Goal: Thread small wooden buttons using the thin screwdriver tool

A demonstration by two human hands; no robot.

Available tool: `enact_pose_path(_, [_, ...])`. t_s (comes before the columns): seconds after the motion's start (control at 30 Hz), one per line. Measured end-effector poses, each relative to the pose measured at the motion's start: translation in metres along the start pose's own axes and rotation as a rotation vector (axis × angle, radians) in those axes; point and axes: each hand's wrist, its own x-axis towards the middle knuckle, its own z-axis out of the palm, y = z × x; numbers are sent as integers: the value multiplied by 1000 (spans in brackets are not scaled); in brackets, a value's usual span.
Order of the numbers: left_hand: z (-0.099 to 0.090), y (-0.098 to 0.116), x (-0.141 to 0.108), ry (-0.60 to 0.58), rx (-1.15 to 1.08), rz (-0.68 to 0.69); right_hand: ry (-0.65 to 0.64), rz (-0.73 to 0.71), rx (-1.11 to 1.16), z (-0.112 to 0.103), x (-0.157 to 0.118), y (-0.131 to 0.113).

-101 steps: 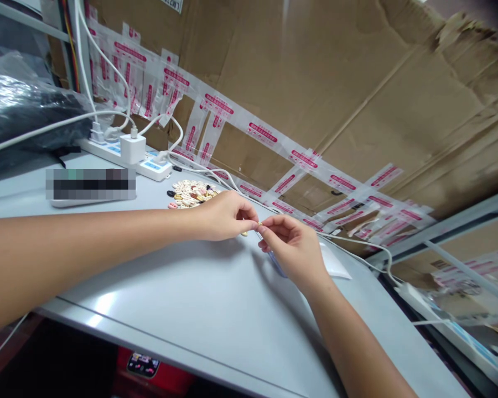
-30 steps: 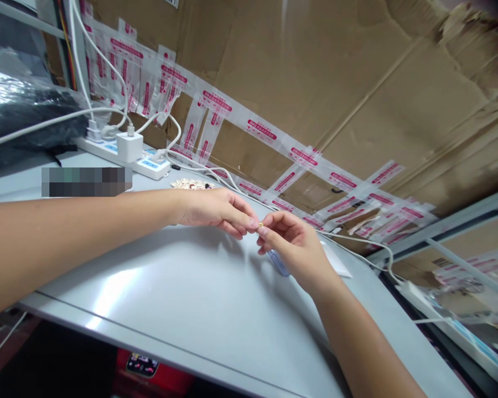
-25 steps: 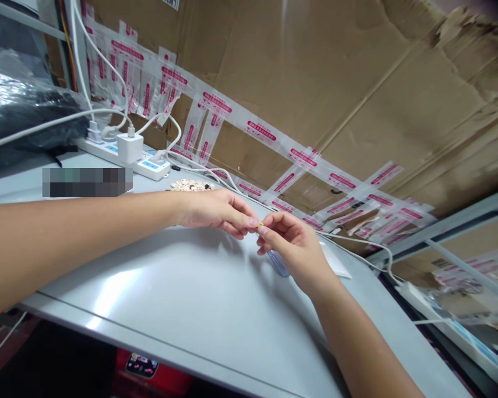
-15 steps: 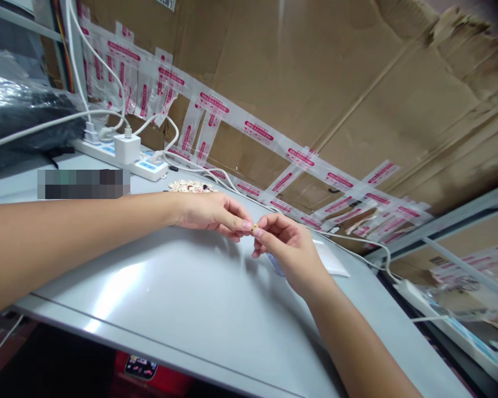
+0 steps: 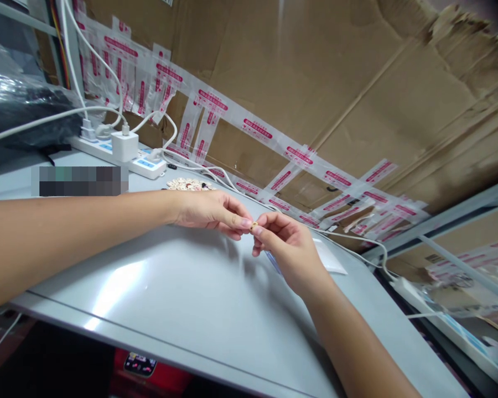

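Yellowish, a small piece (image 5: 254, 226) sits pinched by both the left hand (image 5: 216, 213) and right hand (image 5: 288, 243), over the grey table (image 5: 191, 309); its long axis is too small to tell. Behind the left hand, a partly hidden pile of pale pieces (image 5: 186, 184) lies near a power strip (image 5: 149, 167); the right hand partly covers a clear bluish item (image 5: 273, 260).

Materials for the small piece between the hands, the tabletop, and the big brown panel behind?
Small piece: tan; wood or plastic possible, too small to tell, finish unclear.
Tabletop: smooth, glossy, perhaps laminate or painted metal; it throws back a bright light patch.
Brown panel: most likely cardboard, mostly matte; creases and a ragged torn edge show.
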Motion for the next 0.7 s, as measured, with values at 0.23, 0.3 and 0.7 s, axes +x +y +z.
enact_pose_path(0.23, [2, 1, 0, 32, 0, 16, 15, 6, 7, -3, 2, 1])
enact_pose_path(0.3, [3, 3, 1, 31, 4, 30, 32, 2, 6, -4, 3, 2])
enact_pose_path(0.7, [13, 0, 5, 199, 261, 64, 82, -118, -181, 2, 4, 12])
